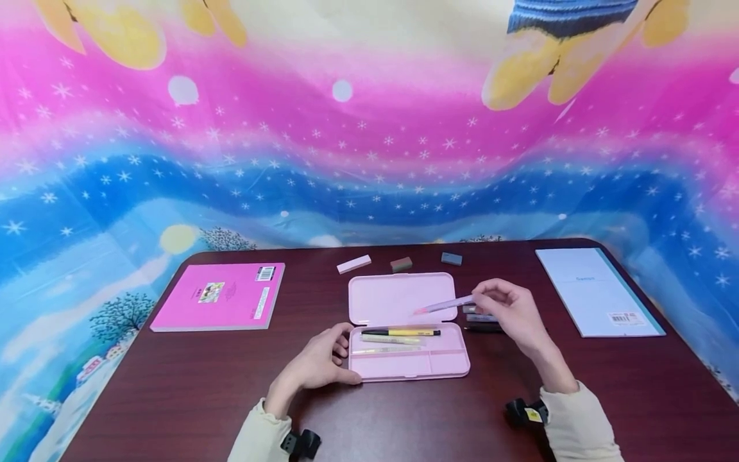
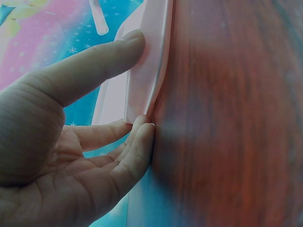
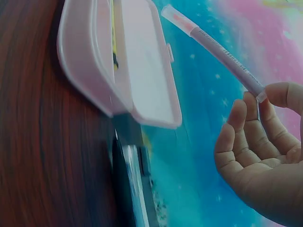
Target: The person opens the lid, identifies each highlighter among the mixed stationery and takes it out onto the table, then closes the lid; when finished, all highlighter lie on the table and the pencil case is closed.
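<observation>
An open pink pencil case (image 1: 448,363) lies on the table, its lid (image 1: 398,292) folded back. In its lower half are a yellow-and-black pen (image 1: 404,332) and two pale, see-through pens (image 1: 392,341). My left hand (image 1: 317,360) holds the case by its left end, thumb at the front corner and fingers along the side. Between thumb and fingertips, my right hand (image 1: 514,314) pinches a pale purple pen (image 3: 227,61) by one end. Its clear-capped pinkish end slants down to the left over the lid in the head view.
Several pens, one a black pen (image 1: 482,327), lie right of the case, partly behind the right hand. Behind the case are a whitish eraser (image 1: 354,264), a brown-green eraser (image 1: 401,264) and a grey-blue eraser (image 1: 451,258). A pink book (image 1: 231,295) and a light-blue notebook (image 1: 594,289) flank them.
</observation>
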### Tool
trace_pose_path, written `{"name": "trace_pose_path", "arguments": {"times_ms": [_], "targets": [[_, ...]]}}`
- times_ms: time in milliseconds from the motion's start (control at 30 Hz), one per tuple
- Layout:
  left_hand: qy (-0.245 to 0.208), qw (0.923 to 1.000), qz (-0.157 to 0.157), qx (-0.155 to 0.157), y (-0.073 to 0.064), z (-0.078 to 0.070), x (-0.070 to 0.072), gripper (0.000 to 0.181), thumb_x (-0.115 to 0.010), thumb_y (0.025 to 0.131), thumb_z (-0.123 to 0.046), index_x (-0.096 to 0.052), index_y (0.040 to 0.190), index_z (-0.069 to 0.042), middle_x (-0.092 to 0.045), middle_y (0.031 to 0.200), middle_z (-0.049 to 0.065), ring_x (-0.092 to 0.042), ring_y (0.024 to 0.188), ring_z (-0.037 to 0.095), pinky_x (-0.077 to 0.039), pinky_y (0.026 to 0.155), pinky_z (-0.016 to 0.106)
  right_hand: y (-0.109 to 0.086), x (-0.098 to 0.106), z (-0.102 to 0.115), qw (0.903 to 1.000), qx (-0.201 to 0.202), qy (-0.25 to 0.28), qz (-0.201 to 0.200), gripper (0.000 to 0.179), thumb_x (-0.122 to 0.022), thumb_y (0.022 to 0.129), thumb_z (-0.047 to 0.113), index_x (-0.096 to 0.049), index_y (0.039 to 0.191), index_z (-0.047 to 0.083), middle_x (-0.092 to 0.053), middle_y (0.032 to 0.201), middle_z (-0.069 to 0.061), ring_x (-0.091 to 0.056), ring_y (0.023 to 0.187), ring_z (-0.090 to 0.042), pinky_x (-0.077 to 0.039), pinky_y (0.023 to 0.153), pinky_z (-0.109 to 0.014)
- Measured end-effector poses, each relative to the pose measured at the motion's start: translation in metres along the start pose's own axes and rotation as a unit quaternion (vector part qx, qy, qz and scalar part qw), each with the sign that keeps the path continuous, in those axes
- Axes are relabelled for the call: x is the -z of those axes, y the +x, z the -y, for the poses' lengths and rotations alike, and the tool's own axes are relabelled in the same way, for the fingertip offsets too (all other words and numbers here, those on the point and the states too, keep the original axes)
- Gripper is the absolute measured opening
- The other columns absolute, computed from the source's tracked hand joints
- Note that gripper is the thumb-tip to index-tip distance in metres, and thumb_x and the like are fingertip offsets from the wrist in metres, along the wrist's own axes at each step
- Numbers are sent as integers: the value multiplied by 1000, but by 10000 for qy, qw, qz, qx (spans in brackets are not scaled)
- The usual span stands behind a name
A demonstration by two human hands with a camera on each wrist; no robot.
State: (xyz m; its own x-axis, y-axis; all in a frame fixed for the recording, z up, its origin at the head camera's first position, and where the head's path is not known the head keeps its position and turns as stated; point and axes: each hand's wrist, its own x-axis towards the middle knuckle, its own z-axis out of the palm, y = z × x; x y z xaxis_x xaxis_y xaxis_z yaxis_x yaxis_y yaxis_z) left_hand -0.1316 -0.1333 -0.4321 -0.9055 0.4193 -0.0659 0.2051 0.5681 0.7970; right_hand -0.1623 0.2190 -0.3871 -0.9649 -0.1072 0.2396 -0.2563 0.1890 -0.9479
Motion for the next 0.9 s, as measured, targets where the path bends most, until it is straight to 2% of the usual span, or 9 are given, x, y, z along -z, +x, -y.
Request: {"name": "trace_pose_path", "arguments": {"times_ms": [267, 500, 700, 900], "targets": [[-22, 10000, -8, -19, -1, -1, 1, 75, -89, 64, -17, -47, 125, -1, -51, 96, 7, -53, 83, 16, -50, 69, 24, -9, 35, -8, 9999, 17, 30, -119, 18, -62, 93, 6, -59, 101, -10, -69, 83, 3, -65, 71, -12, -53, 68, -22], [-2, 10000, -6, 12, 0, -1, 1, 76, -89, 65, -18, -47, 126, -1, -51, 96, 7, -53, 83, 16, -50, 70, 24, -20, 64, -17, 9996, -177, 68, -207, 9, -61, 94, 8, -64, 99, 0, -70, 83, 3, -66, 72, -10, -53, 67, -21], [-11, 10000, -6, 7, 0, -1, 1, 76, -89, 64, -18, -47, 125, -1, -51, 96, 7, -53, 83, 16, -50, 70, 25, -27, 82, -23, 9996, -234, -10, -156, 8, -60, 94, 6, -64, 99, 1, -70, 84, 1, -66, 73, -12, -54, 67, -21], [-48, 10000, 1, -1, 0, 0, 0, 76, -89, 64, -17, -47, 125, -1, -51, 97, 7, -53, 84, 17, -50, 70, 25, -31, 92, -27, 9984, -382, -413, -70, 11, -60, 95, 8, -64, 100, 0, -71, 87, 4, -67, 74, -11, -53, 67, -19]]}}
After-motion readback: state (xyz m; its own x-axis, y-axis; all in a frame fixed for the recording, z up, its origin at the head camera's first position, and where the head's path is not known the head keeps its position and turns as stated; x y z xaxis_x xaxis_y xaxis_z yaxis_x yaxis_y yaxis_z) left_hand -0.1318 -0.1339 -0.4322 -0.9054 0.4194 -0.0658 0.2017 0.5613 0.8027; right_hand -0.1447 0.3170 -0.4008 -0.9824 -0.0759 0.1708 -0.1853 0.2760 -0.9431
